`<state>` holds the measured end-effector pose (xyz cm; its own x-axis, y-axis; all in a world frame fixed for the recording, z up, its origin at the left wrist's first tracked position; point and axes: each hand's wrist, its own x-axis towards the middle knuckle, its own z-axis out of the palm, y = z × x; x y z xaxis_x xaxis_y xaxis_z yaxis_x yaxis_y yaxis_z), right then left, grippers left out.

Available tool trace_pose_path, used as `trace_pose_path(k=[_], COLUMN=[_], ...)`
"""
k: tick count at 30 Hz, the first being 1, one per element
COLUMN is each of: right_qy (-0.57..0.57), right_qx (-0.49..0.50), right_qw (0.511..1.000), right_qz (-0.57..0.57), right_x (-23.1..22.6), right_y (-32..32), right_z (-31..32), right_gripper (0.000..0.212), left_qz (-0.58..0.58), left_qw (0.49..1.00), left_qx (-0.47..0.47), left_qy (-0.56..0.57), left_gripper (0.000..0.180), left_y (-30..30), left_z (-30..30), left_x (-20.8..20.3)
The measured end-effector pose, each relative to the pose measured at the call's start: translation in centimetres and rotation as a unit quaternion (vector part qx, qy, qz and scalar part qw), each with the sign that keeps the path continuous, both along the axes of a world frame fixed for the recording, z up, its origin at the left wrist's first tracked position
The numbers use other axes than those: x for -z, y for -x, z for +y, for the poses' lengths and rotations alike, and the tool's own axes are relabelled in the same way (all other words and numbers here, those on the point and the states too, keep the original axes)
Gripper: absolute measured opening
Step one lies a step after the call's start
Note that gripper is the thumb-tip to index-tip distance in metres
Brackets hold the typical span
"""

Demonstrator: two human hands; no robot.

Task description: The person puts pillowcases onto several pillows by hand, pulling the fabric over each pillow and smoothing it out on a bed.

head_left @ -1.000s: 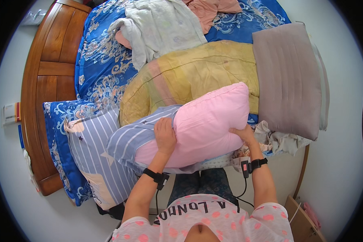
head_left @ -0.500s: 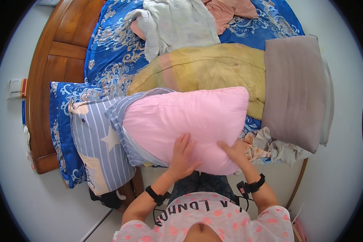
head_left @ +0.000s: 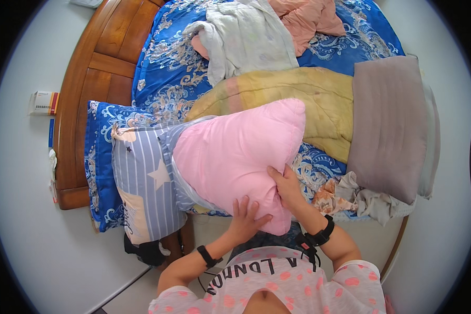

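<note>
The pink pillow (head_left: 235, 144) lies across the near side of the bed (head_left: 319, 162), its left end inside the mouth of the striped case (head_left: 144, 180) and the rest of it bare. The case's rim is turned back around the pillow's middle, which seems to be why so much pink shows. How far the pillow reaches inside is hidden, and it is hard to tell whether the star-printed part at left is all one piece with the mouth.

The right hand (head_left: 288, 187) grips the pillow's right end, thumb on top and the other fingers tucked out of sight. The deep notch there looks like the result of that squeeze: the end folds inward between its far and near corners. The left hand (head_left: 243, 222) has its fingers spread against the near side, wrapped around nothing; it probably steadies the near corner, which juts past the bed's edge.

The case rests beside a blue pillow (head_left: 100, 172), which lies near the headboard (head_left: 110, 57) and probably props it. Beyond the pink pillow, a yellow quilt (head_left: 319, 104) spreads rightward to a grey cushion (head_left: 387, 125). Crumpled cloths (head_left: 369, 201) lie at the near right. Farther off are a white blanket (head_left: 256, 44) and a peach cloth (head_left: 316, 18).
</note>
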<state>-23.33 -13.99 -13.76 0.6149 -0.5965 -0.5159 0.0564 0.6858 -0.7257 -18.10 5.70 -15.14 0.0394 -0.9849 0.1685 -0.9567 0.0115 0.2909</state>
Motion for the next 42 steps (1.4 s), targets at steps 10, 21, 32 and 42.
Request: trace_pose_path(k=[10,21,32,42], right_qy=[0.061,0.161,0.613,0.32], right_qx=[-0.006,-0.052,-0.136,-0.101], right_qw=[0.99,0.98,0.774,0.939], right_qz=[0.129,0.108,0.085,0.075], right_x=[0.9,0.7,-3.4,-5.0], right_y=[3.6,0.0,-4.2,-6.8], right_z=[-2.0,-9.2,-0.7,-1.9], right_gripper=[0.049,0.069,0.043,0.037], left_qz=[0.171,0.189,0.127,0.187], left_qw=[0.975,0.976,0.992,0.977], left_qx=[-0.13,0.027,0.008,0.1], left_qy=[0.053,-0.101,-0.013,-0.013], left_gripper=[0.063,0.071,0.04,0.041], left_y=[-5.6,-7.6,-15.7,-18.3], left_z=[-3.9,-2.9,-1.7,-3.8], left_x=[-1.6,-2.1,-6.6,-2.9])
